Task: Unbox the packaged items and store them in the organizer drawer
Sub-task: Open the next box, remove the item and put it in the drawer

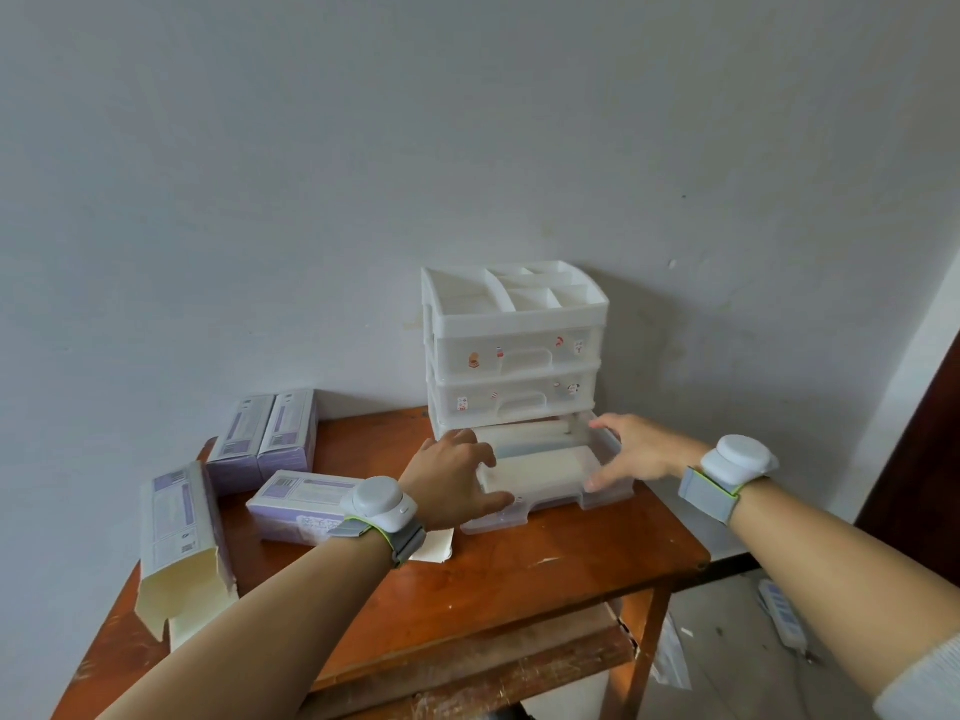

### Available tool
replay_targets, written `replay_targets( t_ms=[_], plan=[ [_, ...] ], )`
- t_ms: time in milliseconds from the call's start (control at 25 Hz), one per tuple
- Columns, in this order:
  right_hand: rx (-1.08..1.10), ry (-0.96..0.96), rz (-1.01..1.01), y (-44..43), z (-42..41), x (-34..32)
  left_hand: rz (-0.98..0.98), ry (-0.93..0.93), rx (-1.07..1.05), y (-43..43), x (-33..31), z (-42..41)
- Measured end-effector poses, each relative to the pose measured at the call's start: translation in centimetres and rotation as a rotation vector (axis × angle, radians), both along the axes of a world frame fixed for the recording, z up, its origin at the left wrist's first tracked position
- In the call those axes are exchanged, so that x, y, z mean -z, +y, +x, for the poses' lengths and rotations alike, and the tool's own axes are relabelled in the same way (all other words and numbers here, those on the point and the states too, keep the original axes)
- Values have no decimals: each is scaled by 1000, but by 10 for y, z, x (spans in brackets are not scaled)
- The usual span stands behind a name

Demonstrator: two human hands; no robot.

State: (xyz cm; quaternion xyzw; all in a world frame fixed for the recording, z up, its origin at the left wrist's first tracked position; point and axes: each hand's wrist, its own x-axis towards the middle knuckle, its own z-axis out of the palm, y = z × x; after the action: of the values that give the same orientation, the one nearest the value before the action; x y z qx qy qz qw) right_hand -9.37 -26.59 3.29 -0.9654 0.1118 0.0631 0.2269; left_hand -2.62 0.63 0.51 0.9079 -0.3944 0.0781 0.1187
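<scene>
Two hands work at the pulled-out bottom drawer [545, 498] of a white plastic three-drawer organizer [514, 350]. The left hand [452, 478] has fingers spread over the drawer's left front corner; the right hand [631, 452] lies open against its right wall, clamped on nothing. Inside the drawer lie white flat packets [530, 467]; their number is hard to make out. The two upper drawers are closed. On the brown wooden table [519, 569] stand two upright purple-and-white cartons [265, 433], one more carton [298, 504] lies flat just beside the left wrist, and one opened empty carton [179, 543] lies at the left edge. Each wrist wears one grey-strapped white band device [376, 504]. A white strip-shaped object [782, 613] on the floor is unclear.
</scene>
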Motion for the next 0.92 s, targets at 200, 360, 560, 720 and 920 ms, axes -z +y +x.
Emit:
replay_targets(
  t_ms=[200,360,560,720,920],
  plan=[
    [45,-85,-24,-6,-2,27,-52,-43,-37,9,3,-4],
    [111,-170,12,-11,9,34,-178,2,-169,7,2,6],
    [247,-255,26,-16,32,44,-328,102,-326,2,10,30],
    [275,-280,82,-19,51,48,-382,213,-352,-4,11,50],
    [247,-392,200,-19,69,53,-447,299,-337,-11,11,65]
  ],
)
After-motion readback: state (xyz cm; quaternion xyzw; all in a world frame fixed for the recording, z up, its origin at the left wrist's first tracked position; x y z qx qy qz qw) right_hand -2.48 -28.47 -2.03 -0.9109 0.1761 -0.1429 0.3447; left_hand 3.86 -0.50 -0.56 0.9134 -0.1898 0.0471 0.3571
